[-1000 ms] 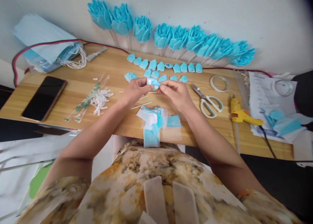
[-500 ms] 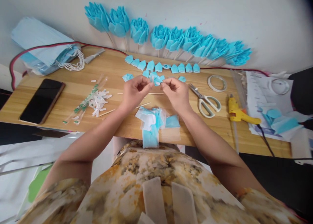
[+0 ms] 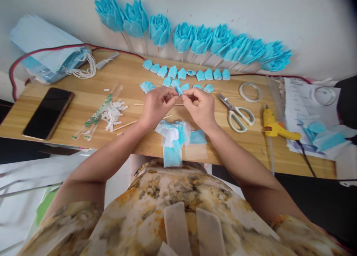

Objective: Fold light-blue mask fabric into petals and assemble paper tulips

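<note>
My left hand (image 3: 159, 103) and my right hand (image 3: 200, 106) meet over the middle of the table, thumbs and fingers pinched together. Between their fingertips is a small blue fabric piece (image 3: 178, 90), now narrow and folded or rolled; the fingers cover much of it. Just beyond lie rows of folded blue petals (image 3: 182, 73), pointed at the top. Nearer me, flat blue and white fabric pieces (image 3: 172, 155) overlap the front edge. A thin wooden stick (image 3: 138, 104) lies partly behind my hands.
Blue fabric flowers (image 3: 160, 29) on sticks lean along the wall. Scissors (image 3: 237, 114), a tape roll (image 3: 250, 92) and a yellow glue gun (image 3: 275, 127) lie to the right. At left are a phone (image 3: 48, 112), white scraps (image 3: 113, 114) and bagged masks (image 3: 50, 44).
The blue piece was spread wider between my fingertips and is now narrower. My hands have drawn slightly closer together. The whole view has shifted a little.
</note>
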Demonstrator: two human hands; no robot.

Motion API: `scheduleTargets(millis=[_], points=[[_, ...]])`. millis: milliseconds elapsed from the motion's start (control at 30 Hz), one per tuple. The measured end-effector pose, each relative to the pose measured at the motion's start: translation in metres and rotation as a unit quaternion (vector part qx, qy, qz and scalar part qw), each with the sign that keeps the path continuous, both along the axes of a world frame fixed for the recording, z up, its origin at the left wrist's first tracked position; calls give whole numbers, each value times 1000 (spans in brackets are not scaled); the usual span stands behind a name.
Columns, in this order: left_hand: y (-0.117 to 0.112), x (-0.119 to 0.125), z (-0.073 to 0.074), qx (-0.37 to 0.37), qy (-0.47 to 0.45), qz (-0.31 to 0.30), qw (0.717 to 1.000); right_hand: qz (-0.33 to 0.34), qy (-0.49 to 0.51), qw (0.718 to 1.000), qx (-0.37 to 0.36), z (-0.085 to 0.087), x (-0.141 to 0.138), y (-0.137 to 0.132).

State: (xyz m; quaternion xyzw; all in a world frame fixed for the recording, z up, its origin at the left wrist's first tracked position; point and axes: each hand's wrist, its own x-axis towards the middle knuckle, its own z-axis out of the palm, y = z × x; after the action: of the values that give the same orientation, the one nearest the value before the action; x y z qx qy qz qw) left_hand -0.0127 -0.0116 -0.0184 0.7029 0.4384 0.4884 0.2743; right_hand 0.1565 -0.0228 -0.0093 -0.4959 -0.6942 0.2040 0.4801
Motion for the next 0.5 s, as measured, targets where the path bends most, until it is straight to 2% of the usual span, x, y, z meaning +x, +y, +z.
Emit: scheduleTargets(millis=[233,500], points=[[0,-1,-1,3,15,6,1000,4,-71,994,79,-3,0,0],[0,1,-2,-10,0,0,1000,4,-95,991,89,-5,1,0]])
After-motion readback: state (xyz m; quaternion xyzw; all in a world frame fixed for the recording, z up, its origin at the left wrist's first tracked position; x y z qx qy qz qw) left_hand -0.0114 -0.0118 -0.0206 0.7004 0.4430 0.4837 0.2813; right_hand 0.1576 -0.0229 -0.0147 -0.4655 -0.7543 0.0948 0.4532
